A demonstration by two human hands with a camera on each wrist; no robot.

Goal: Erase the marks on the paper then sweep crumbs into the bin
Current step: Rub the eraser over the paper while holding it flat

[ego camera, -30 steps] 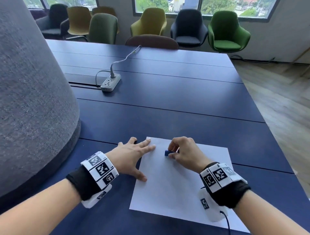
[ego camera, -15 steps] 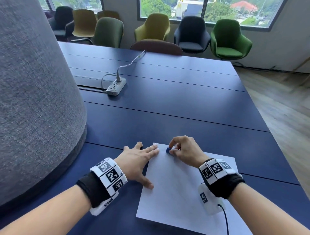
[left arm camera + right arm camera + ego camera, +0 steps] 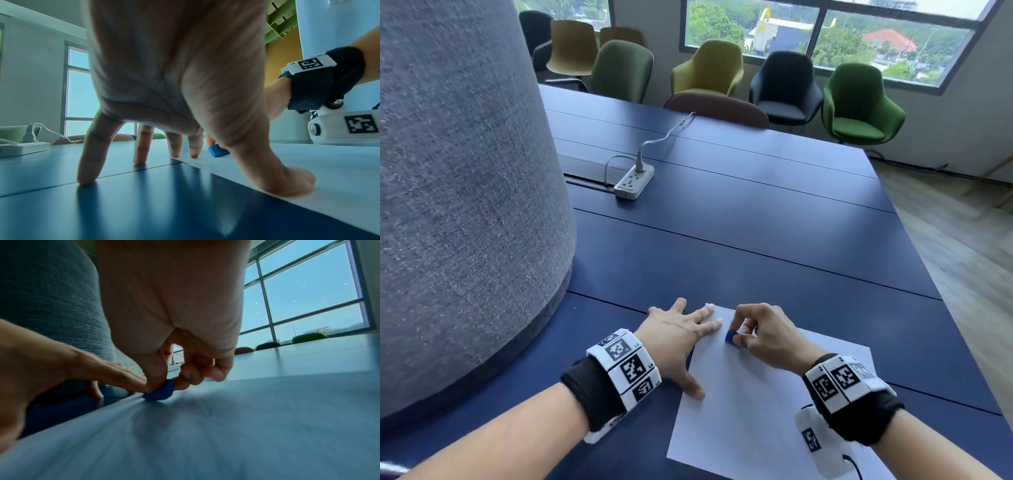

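Observation:
A white sheet of paper [image 3: 756, 404] lies on the dark blue table [image 3: 756, 246] near its front edge. My left hand [image 3: 678, 342] is spread flat, two fingertips and the thumb pressing the sheet's left edge, the other fingers on the table. My right hand [image 3: 763, 335] pinches a small blue eraser [image 3: 730, 336] between thumb and fingers and holds it against the paper near the top left corner. The eraser [image 3: 218, 150] shows past my left thumb in the left wrist view. In the right wrist view the eraser [image 3: 159, 392] touches the blurred paper [image 3: 226, 434], with faint pencil marks [image 3: 202, 408] close by.
A big grey fabric-covered column [image 3: 458, 192] stands on the left, close to my left arm. A white power strip [image 3: 634, 181] with its cable lies further back on the table. Several chairs [image 3: 859, 106] line the far end below the windows. Wooden floor [image 3: 969, 260] is to the right.
The head camera has tilted up and the hands sit lower in the picture. The right hand has shifted the eraser slightly on the paper near my left fingertips. The left hand keeps pressing.

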